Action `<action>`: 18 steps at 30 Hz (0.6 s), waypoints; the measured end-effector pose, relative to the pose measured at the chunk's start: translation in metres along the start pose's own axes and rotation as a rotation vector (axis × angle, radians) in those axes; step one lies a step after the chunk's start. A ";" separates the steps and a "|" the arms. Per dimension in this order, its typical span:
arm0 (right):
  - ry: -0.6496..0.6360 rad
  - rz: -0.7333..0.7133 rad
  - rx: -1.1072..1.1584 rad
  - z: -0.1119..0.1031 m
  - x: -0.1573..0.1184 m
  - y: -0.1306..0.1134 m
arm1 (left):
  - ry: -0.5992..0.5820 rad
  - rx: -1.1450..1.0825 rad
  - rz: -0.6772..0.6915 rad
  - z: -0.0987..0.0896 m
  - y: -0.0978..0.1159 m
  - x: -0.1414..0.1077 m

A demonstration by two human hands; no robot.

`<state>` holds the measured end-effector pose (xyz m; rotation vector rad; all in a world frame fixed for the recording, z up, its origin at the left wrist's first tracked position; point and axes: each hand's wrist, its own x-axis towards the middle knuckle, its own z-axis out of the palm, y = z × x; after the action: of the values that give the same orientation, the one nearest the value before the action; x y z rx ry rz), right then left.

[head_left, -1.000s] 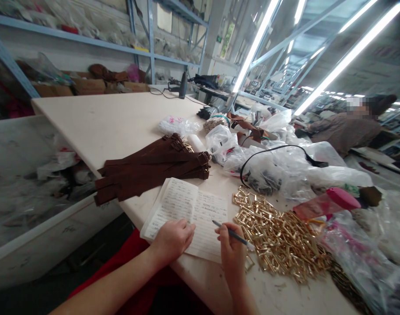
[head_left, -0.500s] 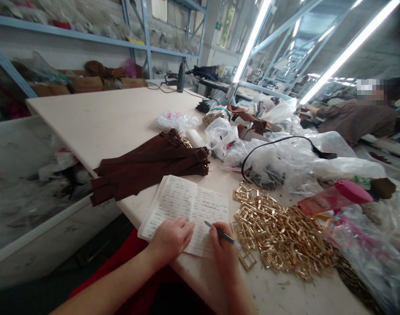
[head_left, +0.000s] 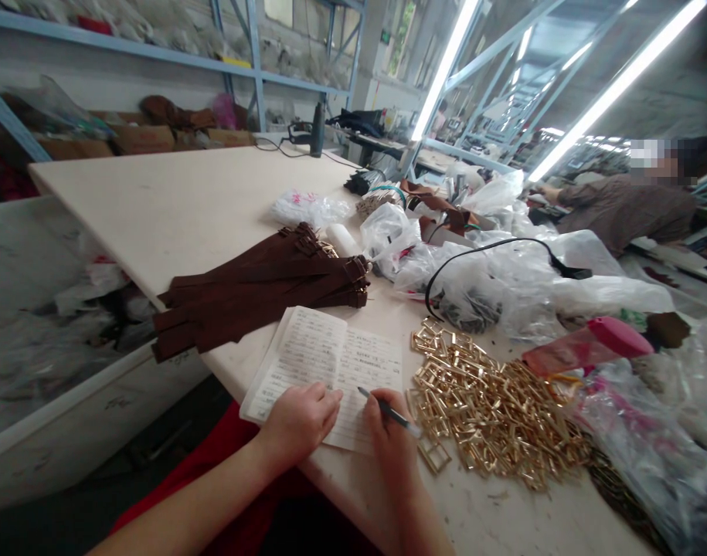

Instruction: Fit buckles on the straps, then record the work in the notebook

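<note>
Currently right hand [head_left: 391, 436] clenched on pen [head_left: 392, 411], writing in ruled notebook [head_left: 335, 371]; left hand [head_left: 298, 422] unclenched, pinning page. Gold metal buckles [head_left: 495, 413] at notebook's 3 o'clock, brown suede straps [head_left: 254, 289] at 11 o'clock

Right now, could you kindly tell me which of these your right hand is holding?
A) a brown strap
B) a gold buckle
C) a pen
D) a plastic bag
C. The right hand grips a dark pen in its fingers, over the lined page of an open notebook, while the gold buckles lie in a heap to its right.
</note>
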<state>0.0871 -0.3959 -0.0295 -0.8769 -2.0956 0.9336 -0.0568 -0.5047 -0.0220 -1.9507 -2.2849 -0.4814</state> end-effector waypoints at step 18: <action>-0.032 0.060 0.007 0.000 0.001 0.000 | -0.038 -0.010 -0.009 -0.004 0.002 0.002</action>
<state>0.0864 -0.3954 -0.0293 -0.9315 -2.1015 0.9916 -0.0561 -0.5034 -0.0174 -1.9721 -2.3189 -0.4614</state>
